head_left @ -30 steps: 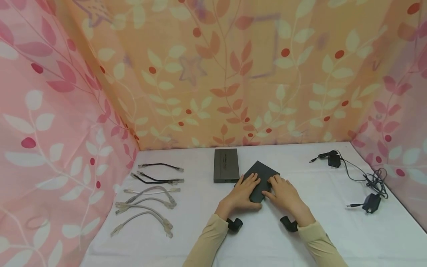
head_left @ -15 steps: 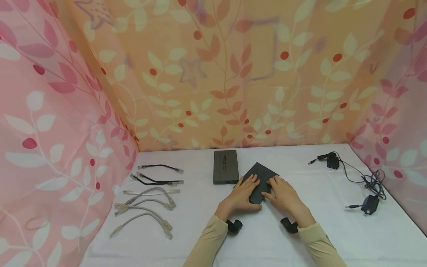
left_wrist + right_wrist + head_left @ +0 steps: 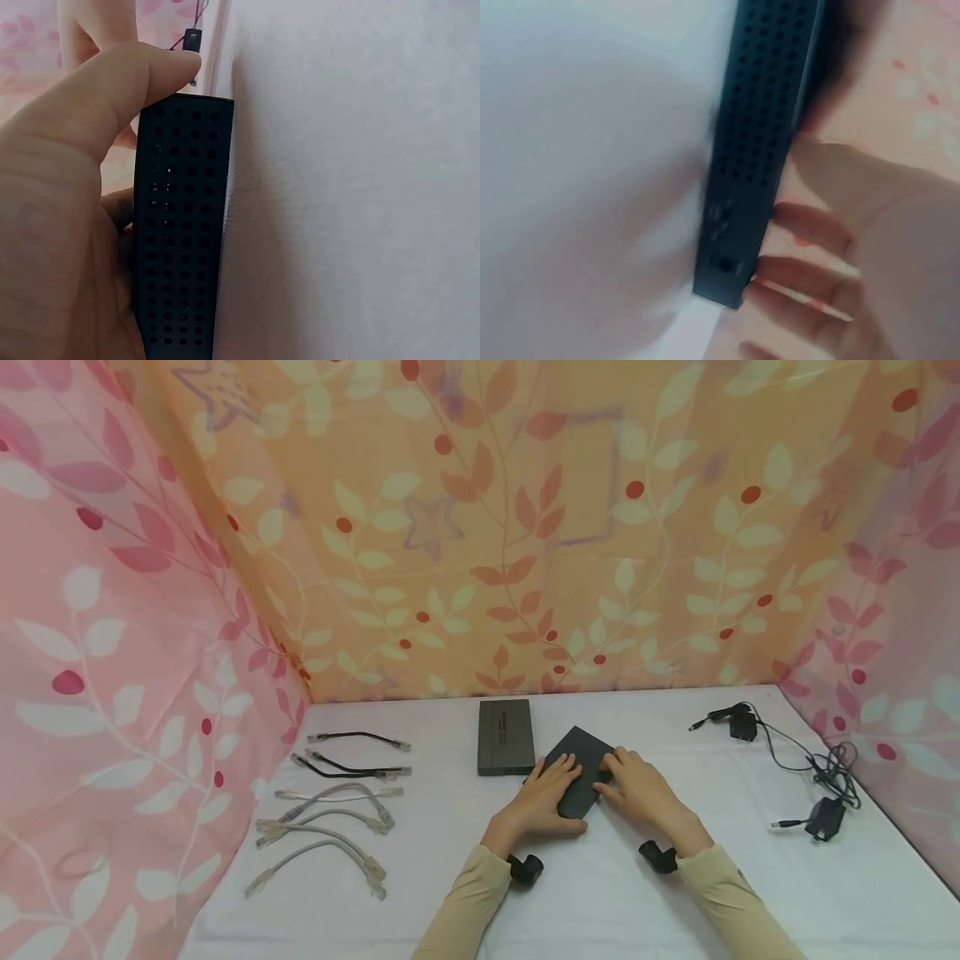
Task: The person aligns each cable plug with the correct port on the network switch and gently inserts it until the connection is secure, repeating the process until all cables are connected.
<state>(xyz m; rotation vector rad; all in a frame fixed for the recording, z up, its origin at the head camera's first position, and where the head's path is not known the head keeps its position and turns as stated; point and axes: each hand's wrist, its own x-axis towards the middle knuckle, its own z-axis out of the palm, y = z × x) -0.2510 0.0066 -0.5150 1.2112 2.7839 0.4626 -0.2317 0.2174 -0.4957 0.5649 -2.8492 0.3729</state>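
In the head view, a dark grey network switch (image 3: 576,758) sits turned at an angle on the white table. My left hand (image 3: 534,803) holds it, fingers spread over the top and thumb at the near corner. Vent holes fill the side panel (image 3: 184,225) facing the left wrist camera. My right hand (image 3: 641,793) is at the switch's right edge, fingertips on it and thumb beside it. In the right wrist view a round socket (image 3: 726,264) shows near one end of the vented side. A second network switch (image 3: 506,737) lies just behind and left.
Short black network cables (image 3: 358,738) and grey ones (image 3: 322,853) lie in rows at the left. Two black power adapters (image 3: 742,725) with cords lie at the right, the nearer adapter (image 3: 824,818) beside its coiled cord (image 3: 834,774). Patterned cloth (image 3: 450,568) hangs around the table.
My right hand has shifted slightly to the right, its thumb drawing back off the top of the switch. My left hand and the switch keep their places; the head view has turned slightly.
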